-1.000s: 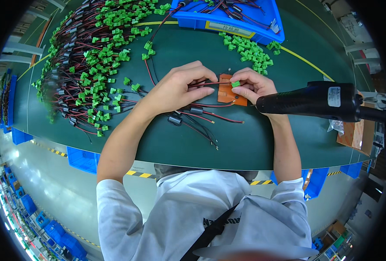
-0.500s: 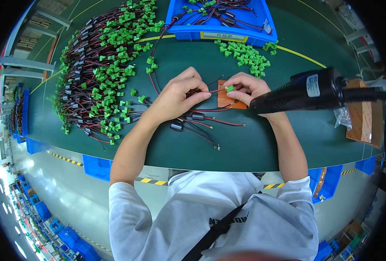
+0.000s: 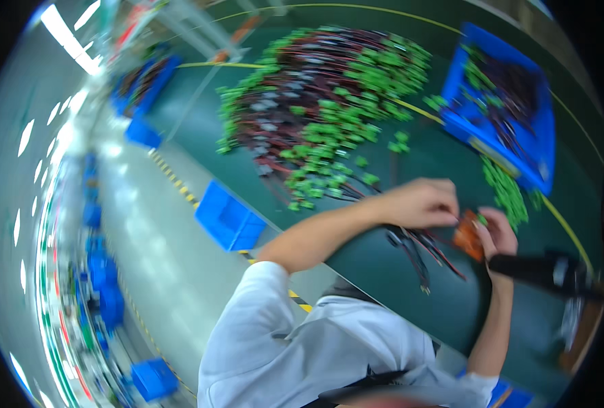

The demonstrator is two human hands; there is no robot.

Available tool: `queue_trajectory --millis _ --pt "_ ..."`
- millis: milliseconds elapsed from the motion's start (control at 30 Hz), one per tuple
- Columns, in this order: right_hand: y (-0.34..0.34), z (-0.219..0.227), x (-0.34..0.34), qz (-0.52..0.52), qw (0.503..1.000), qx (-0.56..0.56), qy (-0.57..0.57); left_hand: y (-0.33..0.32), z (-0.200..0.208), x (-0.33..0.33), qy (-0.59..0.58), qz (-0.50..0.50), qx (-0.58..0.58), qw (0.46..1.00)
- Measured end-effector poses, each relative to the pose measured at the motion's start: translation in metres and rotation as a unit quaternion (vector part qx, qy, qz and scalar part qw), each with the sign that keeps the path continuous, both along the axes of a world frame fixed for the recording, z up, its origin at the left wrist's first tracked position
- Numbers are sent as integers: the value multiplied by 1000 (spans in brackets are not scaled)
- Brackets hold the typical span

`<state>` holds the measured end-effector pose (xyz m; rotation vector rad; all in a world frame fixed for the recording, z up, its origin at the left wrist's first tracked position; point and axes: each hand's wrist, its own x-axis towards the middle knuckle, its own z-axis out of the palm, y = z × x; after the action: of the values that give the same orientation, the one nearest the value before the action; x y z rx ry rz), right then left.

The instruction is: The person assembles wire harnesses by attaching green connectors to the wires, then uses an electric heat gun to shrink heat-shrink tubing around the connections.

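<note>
blur veils the left hand [image 3: 426, 204], so its grip can't be told; the right hand [image 3: 500, 234] pinches a green connector [image 3: 481, 219] by the orange block [image 3: 466, 236]. the surface [image 3: 451, 309] appears more slanted than before.

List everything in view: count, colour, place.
Piled cable harnesses: many, black-red-green, upper centre
Block: one, orange, right of centre
Held connector: one, green, beside block
Loose cables: several, black-red, left of block
Tray: one, blue, upper right
Loose connectors: many, green, beside tray
Cylindrical tool: one, black, right side
Worktable: one, green, beneath these
Cardboard box: one, brown, right edge
Bins: several, blue, mainly left
Shirt: one, white, lower centre
Left hand: one, bare, left of block
Right hand: one, bare, right of block
</note>
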<state>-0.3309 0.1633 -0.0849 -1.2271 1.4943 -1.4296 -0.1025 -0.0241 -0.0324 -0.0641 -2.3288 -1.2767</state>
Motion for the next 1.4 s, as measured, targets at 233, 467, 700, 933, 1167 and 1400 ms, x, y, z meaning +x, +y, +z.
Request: queue_trajectory --millis 233,467,700,933,1167,1400 --pt "-15 20 15 -7 998 45 -31 1 9 23 -57 4 45 997" --pt "-4 31 12 19 999 43 17 7 9 16 -58 -11 16 998" --pt "-19 41 24 40 996 28 77 -6 14 19 -122 20 124 985" --pt "-11 51 29 9 998 41 44 -6 12 13 -180 -2 211 961" --pt "-7 52 31 7 994 23 107 0 8 15 -170 15 188 967" --pt "-5 52 33 3 997 56 56 -1 4 14 -182 39 192 964"
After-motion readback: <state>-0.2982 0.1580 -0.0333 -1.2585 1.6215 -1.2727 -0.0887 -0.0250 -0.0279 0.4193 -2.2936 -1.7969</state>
